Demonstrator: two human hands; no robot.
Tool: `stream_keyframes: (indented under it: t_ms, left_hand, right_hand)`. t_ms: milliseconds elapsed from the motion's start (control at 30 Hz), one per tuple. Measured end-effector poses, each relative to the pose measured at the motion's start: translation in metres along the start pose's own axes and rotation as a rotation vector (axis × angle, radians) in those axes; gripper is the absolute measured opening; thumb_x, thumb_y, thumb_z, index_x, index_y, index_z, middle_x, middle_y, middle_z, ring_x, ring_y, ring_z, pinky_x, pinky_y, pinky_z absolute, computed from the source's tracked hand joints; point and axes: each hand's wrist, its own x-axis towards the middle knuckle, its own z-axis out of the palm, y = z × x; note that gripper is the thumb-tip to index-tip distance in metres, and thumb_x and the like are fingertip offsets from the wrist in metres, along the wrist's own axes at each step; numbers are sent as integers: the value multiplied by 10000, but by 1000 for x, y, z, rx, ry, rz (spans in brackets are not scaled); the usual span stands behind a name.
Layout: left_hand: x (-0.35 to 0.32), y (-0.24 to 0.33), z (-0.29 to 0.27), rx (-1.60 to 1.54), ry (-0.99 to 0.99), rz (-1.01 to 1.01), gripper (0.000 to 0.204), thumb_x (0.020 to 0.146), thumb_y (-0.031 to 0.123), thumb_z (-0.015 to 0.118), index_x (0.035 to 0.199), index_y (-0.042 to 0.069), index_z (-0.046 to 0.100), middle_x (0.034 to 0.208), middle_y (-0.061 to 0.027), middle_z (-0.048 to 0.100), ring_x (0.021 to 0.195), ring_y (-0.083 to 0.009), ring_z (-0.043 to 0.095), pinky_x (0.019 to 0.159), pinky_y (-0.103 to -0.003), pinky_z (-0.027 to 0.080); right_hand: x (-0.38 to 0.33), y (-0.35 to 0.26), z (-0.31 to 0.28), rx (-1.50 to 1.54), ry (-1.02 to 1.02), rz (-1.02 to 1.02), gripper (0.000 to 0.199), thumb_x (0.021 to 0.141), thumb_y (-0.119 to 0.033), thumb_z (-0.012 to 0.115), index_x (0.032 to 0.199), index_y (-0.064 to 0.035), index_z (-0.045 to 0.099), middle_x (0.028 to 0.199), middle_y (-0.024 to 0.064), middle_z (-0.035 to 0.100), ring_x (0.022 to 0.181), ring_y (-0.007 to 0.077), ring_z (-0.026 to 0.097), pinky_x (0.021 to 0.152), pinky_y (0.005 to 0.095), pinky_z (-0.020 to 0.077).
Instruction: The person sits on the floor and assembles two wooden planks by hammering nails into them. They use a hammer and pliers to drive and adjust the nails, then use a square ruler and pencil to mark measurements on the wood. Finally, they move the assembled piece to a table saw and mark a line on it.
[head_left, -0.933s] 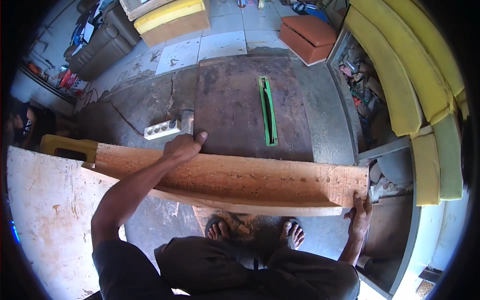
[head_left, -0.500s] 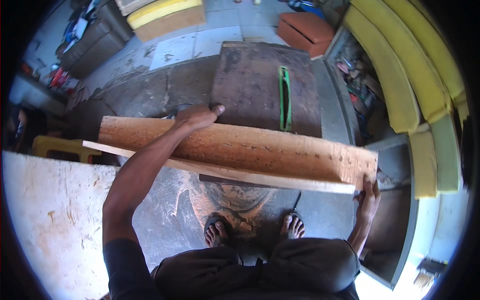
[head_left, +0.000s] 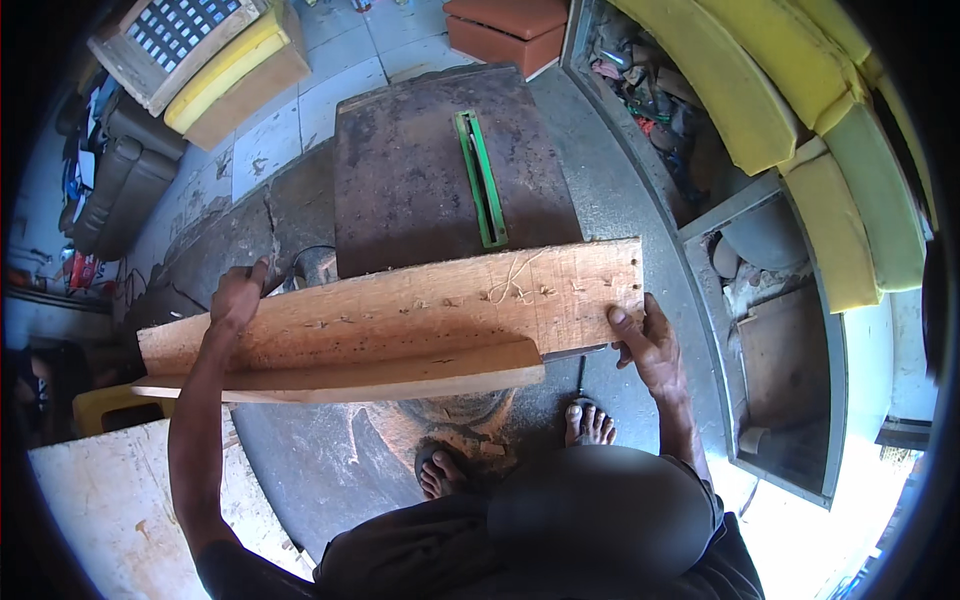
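Note:
A long wooden plank [head_left: 420, 298] with a row of holes and marks along its face spans the space in front of me. A second wooden strip [head_left: 440, 372] stands out along its lower side, stopping short of the plank's right end. My left hand [head_left: 240, 292] is closed over the plank's upper edge near the left end. At the right end, my right hand [head_left: 648, 340] grips the plank with its thumb on the face and fingers behind. Just beyond lies a dark, worn table top [head_left: 400, 180] with a green-edged slot [head_left: 480, 180], partly covered by the plank.
Yellow foam cushions [head_left: 710, 90] line the far right, above an open cabinet frame [head_left: 835, 400]. A brown upholstered box [head_left: 505, 35] stands at the back. Near the left lies a pale board [head_left: 130, 500]. Sawdust [head_left: 400, 440] covers the floor by my feet.
The view has turned, so the table top appears farther left. The plank has tilted, its right end now higher than its left, and its face shows more. Both hands still hold it.

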Motion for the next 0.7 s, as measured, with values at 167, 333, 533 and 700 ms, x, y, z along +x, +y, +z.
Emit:
stream_keyframes:
  t_ms: [167,333,533,700]
  left_hand:
    - [-21,6,-13,-50,79,39,711,1004,610,387,1029,1,752,1088,-317,696,1121,-520,621,1032,-536,445]
    - [-30,-11,-10,-145,240,30,671,1016,584,408,910,11,741,1013,-290,707,1009,-494,647,931,-560,461]
    - [-55,0,-15,-202,298,52,705,1025,574,416,813,-30,710,828,-297,686,865,-499,652,851,-561,479]
    - [-50,17,-4,-178,269,88,729,1026,584,407,817,-46,708,834,-296,689,871,-506,655,846,-562,474]
  right_hand:
    - [2,7,-4,66,-38,-50,514,975,-442,690,1168,8,535,772,59,606,603,124,575,519,283,508]
    - [-1,7,-4,60,-67,-97,526,1005,-456,647,1221,-4,484,799,57,602,624,116,573,561,282,508]
    - [-2,20,-11,101,-34,-131,568,1013,-465,626,1307,-3,477,873,73,624,662,119,587,582,275,495]
    - [6,18,-13,2,93,-87,688,1015,-576,555,1353,20,501,822,92,655,603,121,586,517,269,472]
